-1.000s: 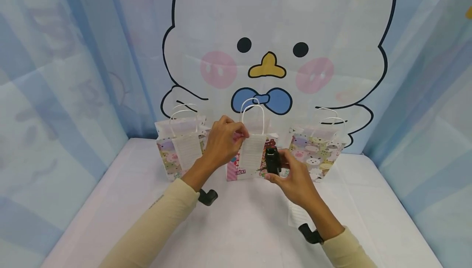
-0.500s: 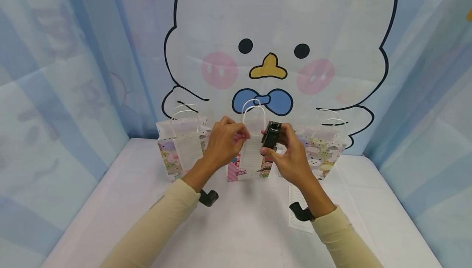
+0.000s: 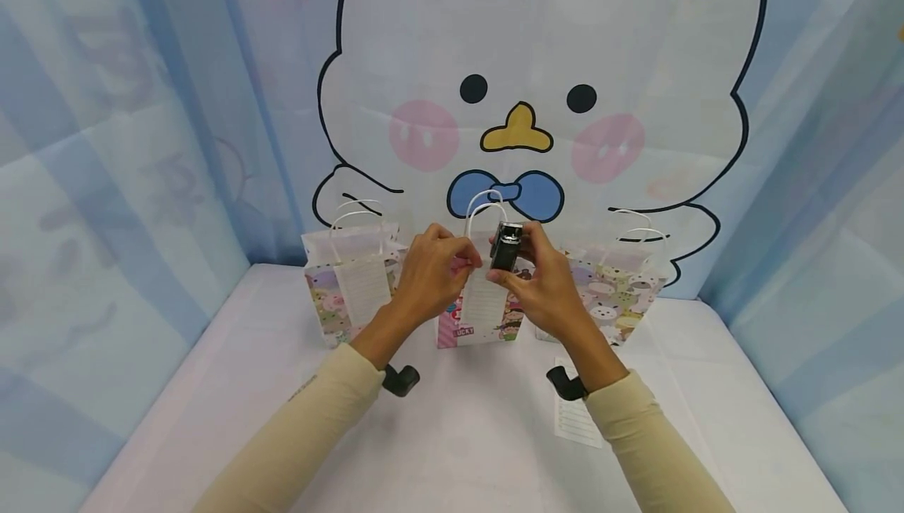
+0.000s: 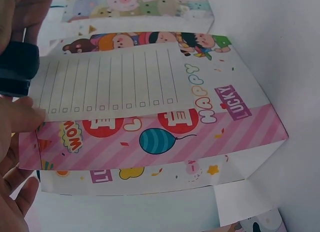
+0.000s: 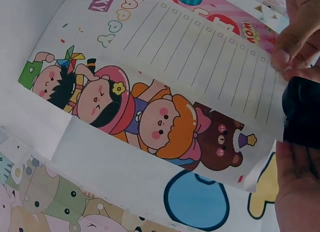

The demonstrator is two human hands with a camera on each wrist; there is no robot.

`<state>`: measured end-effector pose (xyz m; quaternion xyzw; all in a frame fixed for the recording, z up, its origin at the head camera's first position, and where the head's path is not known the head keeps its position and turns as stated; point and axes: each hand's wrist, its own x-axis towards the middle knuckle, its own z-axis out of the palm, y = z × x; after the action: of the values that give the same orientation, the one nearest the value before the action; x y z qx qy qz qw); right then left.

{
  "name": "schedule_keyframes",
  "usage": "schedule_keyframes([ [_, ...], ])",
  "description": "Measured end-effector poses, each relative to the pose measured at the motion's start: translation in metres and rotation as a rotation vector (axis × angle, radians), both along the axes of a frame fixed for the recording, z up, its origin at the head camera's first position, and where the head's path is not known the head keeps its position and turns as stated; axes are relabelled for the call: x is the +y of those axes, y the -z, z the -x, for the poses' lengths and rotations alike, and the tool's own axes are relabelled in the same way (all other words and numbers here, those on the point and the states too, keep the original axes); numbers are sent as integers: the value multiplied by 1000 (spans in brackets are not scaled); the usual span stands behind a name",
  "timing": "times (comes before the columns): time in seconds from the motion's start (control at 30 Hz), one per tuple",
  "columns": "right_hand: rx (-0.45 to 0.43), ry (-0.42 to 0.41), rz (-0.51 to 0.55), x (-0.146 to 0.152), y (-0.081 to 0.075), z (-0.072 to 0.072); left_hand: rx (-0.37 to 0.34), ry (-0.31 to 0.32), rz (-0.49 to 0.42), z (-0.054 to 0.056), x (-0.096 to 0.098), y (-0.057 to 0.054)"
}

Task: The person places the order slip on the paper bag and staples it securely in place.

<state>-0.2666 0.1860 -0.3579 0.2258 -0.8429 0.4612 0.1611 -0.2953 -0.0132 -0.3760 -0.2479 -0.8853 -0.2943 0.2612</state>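
Note:
A gift bag (image 3: 449,332) printed with cartoon children and pink stripes stands upright in the middle of the table. Against its front lies a lined checklist sheet (image 4: 112,84). My left hand (image 3: 434,274) pinches the sheet's upper edge at the bag's top, thumb in front. In my right hand (image 3: 547,281) I hold a small black stapler (image 3: 505,248) with a silver end, tilted, between thumb and fingers. The right wrist view has the stapler (image 5: 301,112) at the sheet's top edge, beside the left thumb; whether its jaws enclose the paper cannot be told.
To the left stands an animal-print bag (image 3: 328,305) with a lined sheet (image 3: 363,289) on its front. Another animal-print bag (image 3: 621,297) stands at the right. A loose lined sheet (image 3: 575,423) lies under my right forearm. Behind hangs a cartoon curtain (image 3: 523,42).
My right hand has raised the stapler and brought it left, from the bag's right side to its top edge near the left hand. The left hand keeps its pinch.

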Motion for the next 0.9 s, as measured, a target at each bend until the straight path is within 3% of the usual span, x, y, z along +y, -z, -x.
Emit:
schedule_keyframes([
  [0.43,-38,-7,-120,-3,-1,5,-2,-5,18,-1,-2,1],
  [0.9,9,78,-55,-12,3,0,15,6,20,-2,-2,1],
])
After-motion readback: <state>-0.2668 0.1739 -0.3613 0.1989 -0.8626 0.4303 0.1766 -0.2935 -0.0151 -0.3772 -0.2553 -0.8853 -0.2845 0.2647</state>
